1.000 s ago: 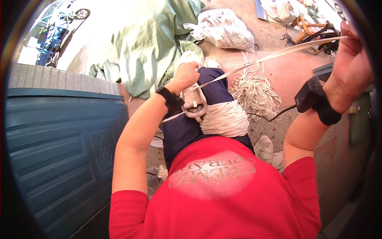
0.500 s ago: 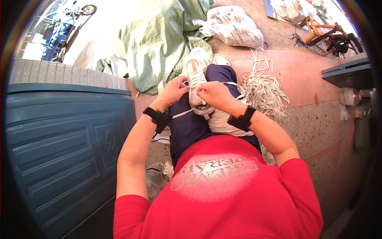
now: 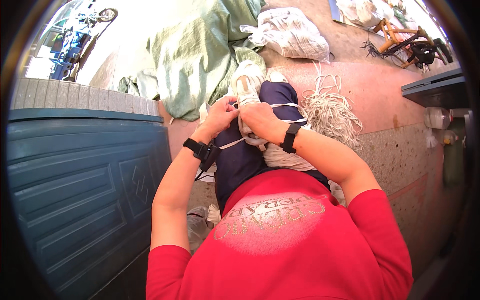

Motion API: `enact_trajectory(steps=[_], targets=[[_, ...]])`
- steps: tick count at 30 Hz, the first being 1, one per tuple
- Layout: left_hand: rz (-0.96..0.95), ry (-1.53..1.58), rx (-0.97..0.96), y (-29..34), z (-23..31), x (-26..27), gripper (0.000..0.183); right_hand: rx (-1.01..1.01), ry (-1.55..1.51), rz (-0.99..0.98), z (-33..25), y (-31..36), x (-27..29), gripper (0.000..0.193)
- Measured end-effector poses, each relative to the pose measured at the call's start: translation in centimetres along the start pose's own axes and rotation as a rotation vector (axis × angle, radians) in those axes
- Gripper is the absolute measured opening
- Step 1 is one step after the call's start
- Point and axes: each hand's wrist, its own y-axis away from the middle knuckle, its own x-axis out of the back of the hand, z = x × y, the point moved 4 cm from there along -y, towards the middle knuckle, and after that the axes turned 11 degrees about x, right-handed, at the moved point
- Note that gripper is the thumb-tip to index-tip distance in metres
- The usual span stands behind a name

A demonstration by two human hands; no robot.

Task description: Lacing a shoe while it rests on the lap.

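On my lap lies a white lace-up sneaker [image 3: 245, 98], its toe pointing away from me. My left hand [image 3: 221, 117] is closed at the sneaker's left side, thumb and forefinger pinching a white shoelace. Across the near part of the sneaker is my right hand [image 3: 261, 120], its fingers curled in; what they hold is hidden beneath the hand. A flat white lace [image 3: 286, 105] runs out to the right over my dark trouser leg. White cord lies bunched between my thighs, partly under the right wrist.
Beside my right leg is a tangled heap of white laces [image 3: 332, 112]. A green cloth [image 3: 192, 60] covers something ahead, with a white plastic bag [image 3: 292, 34] to its right. Blue panelled door [image 3: 90, 190] stands left; a brown wooden frame [image 3: 400, 40] lies far right.
My right hand has moved left and now covers the near part of the sneaker. A white lace stretches farther across the right leg. The left hand stays nearly in place.
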Motion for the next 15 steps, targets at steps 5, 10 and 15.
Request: enact_trajectory(steps=[5,10,15], targets=[[0.025,0.100,0.040,0.5,0.3,0.5,0.040,0.022,0.031,-0.220,-0.4,-0.7,-0.9,0.009],[-0.084,0.356,0.133,1.6,0.4,2.1,0.032,-0.720,-1.596,-0.236,1.7,0.4,7.0,0.026],[-0.158,0.231,0.288,0.7,1.4,2.1,0.027,0.124,-2.183,0.294,4.4,0.2,26.9,0.022]])
